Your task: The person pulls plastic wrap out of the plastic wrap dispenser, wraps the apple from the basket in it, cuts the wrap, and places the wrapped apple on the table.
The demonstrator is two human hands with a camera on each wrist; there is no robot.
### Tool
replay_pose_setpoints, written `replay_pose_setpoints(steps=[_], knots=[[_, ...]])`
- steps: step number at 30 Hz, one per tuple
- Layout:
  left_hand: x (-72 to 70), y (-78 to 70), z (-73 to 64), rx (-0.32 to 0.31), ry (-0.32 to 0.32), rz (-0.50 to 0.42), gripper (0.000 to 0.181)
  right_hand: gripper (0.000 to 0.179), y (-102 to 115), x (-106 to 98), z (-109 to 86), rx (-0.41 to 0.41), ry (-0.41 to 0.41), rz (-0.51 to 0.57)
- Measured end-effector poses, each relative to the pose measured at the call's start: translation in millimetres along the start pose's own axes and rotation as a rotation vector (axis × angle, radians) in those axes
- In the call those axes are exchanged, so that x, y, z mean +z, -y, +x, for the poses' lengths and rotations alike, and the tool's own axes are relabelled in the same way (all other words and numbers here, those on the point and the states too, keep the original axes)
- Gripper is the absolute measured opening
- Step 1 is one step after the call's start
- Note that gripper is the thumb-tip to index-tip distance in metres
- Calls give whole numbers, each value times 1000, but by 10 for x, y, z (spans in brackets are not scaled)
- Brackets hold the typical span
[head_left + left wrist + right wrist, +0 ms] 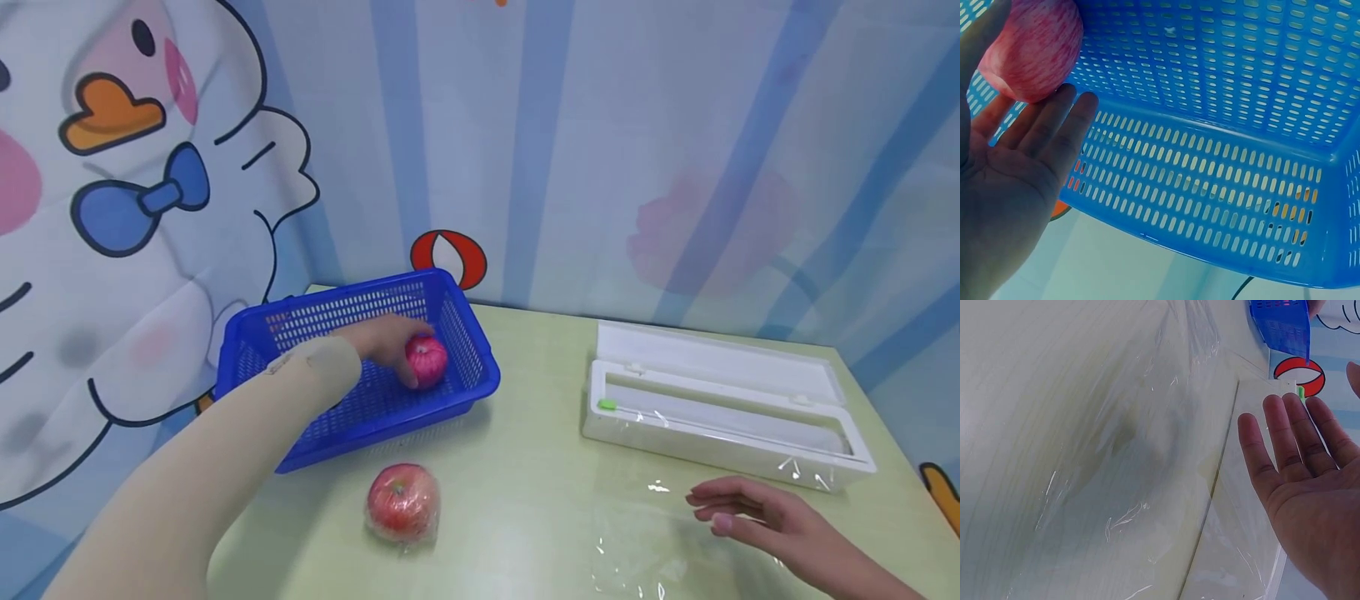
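Inside the blue plastic basket (480, 392), my left hand (386, 342) holds a red apple (427, 363) near the basket's right end, thumb on one side and fingers on the other. In the left wrist view, that apple (1038, 47) shows a streaked red skin against the fingers (1054, 128); the palm stands apart from it. A second apple (402, 502), wrapped in clear film, sits on the table in front of the basket. My right hand (772, 525) hovers with loose fingers and holds nothing. Beneath it, a sheet of cling film (637, 542) spreads over the table.
A white cling film dispenser (712, 454) stands at the right, lid (720, 358) raised, with a roll inside and a green slider (607, 405) on its front rail. Behind the pale table (525, 467) hangs a cartoon-printed cloth (570, 150).
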State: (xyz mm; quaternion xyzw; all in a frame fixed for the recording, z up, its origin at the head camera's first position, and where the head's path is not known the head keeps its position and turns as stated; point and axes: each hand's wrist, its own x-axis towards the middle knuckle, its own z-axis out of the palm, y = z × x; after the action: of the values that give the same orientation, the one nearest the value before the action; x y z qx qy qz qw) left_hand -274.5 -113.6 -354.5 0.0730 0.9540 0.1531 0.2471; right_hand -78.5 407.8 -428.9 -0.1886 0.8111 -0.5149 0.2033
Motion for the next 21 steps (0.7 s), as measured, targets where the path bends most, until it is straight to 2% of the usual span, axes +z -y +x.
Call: replay_pose_setpoints(steps=[14, 21], knots=[[50, 9, 38, 45, -20, 35, 89, 37, -4, -13, 47, -44, 19, 37], [76, 16, 79, 66, -21, 58, 88, 36, -3, -12, 40, -28, 10, 33]])
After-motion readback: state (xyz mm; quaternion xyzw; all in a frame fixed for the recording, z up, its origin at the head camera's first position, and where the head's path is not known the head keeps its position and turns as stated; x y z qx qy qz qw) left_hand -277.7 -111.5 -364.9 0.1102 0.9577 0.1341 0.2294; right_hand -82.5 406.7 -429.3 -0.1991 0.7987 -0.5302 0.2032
